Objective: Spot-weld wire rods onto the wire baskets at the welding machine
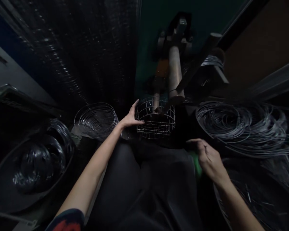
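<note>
The left hand [131,118] lies against the left side of a round, silvery wire-mesh basket [156,123]; its fingers are spread apart, not closed, the fingertips reaching up to the rim and the thumb stretched across the basket's outer wall; the basket therefore sits just to the right of the palm, touching it, and stands upright in the middle of the view, beyond the person's dark-clothed lap.

The right hand [208,158] is lower and to the right, well apart from the basket; its fingers are loosely curled with the forefinger pointing left; a small bright-green object [197,165] shows at the hand's left edge, touching or just under it, though the dim light hides whether the fingers hold it.

A pale metal cylinder of a machine [174,72] rises behind the basket; a wide tangled heap of thin grey wire rings [243,126] spreads to the right; a neat stack of shiny wire hoops [96,118] lies just left of the left wrist; a dark round tub of coiled wire [33,163] sits at far left.
</note>
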### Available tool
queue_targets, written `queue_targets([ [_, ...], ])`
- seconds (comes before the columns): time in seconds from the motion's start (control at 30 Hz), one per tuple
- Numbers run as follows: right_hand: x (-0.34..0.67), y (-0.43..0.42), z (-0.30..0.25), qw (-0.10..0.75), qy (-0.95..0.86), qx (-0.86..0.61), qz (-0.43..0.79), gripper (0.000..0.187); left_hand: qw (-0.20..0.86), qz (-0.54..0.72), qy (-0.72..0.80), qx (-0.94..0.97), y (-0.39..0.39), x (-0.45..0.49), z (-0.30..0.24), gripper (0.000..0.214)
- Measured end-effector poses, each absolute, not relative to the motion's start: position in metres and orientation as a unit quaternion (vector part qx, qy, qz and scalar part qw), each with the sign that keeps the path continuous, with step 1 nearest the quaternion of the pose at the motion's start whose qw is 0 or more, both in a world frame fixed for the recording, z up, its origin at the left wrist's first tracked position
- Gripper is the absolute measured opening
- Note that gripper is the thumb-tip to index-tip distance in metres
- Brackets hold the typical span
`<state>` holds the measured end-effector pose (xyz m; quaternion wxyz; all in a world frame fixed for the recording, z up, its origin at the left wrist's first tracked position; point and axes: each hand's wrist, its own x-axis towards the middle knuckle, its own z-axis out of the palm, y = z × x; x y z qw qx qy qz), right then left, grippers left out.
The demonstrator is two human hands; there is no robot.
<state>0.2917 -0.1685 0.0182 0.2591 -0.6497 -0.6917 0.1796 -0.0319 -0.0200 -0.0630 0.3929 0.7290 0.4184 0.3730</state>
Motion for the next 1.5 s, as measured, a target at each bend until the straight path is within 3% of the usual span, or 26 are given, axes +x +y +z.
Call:
queue_targets([
  [0.2, 0.318, -0.213, -0.061, 0.205, -0.736, -0.6, 0.234, 0.032, 0.413, 0.433, 0.418, 0.683, -0.021, -0.028, -0.072, 0.127],
  [0.3, 0.327, -0.218, -0.07, 0.208, -0.734, -0.588, 0.268, 0.027, 0.391, 0.45, 0.421, 0.683, -0.036, -0.031, -0.061, 0.123],
  [0.37, 0.322, -0.215, -0.053, 0.228, -0.707, -0.604, 0.288, 0.022, 0.347, 0.442, 0.418, 0.713, -0.054, -0.033, -0.05, 0.116],
  [0.53, 0.267, -0.197, 0.03, 0.281, -0.639, -0.589, 0.408, 0.039, 0.233, 0.366, 0.42, 0.797, -0.103, -0.024, -0.016, 0.1],
  [0.67, 0.229, -0.165, 0.056, 0.185, -0.646, -0.539, 0.507, 0.032, 0.207, 0.285, 0.409, 0.842, -0.119, -0.002, -0.007, 0.086],
  [0.73, 0.22, -0.154, 0.049, 0.161, -0.677, -0.549, 0.463, 0.029, 0.201, 0.261, 0.406, 0.853, -0.12, 0.008, -0.008, 0.08],
  [0.83, 0.212, -0.151, 0.033, 0.146, -0.774, -0.547, 0.283, 0.022, 0.202, 0.254, 0.404, 0.855, -0.12, 0.016, -0.012, 0.077],
  [1.0, 0.208, -0.164, 0.022, 0.028, -0.872, -0.481, 0.086, 0.034, 0.208, 0.251, 0.418, 0.848, -0.117, 0.017, -0.011, 0.077],
  [1.3, 0.218, -0.151, 0.022, 0.082, -0.897, -0.434, -0.014, 0.033, 0.194, 0.272, 0.425, 0.841, -0.103, 0.017, 0.004, 0.071],
  [1.5, 0.221, -0.135, 0.031, 0.072, -0.899, -0.432, -0.031, 0.027, 0.184, 0.28, 0.417, 0.845, -0.086, 0.019, 0.007, 0.074],
])
